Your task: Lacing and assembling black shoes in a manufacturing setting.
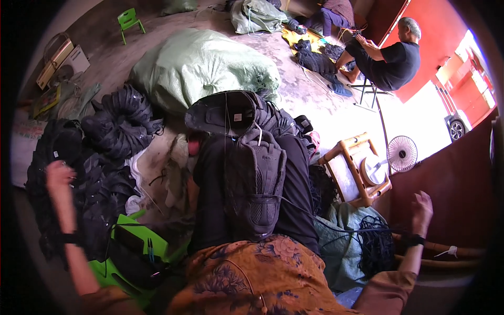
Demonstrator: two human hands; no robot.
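Left hand (60, 176), far left: blurred, can't tell its grip. Right hand (421, 211), far right: fingers part-curled, can't tell if holding anything. Black shoe upper (255, 184) on lap, centre frame; small lettering, unreadable. Just above, second upper (207, 113), white label (237, 117) inside, print too small.
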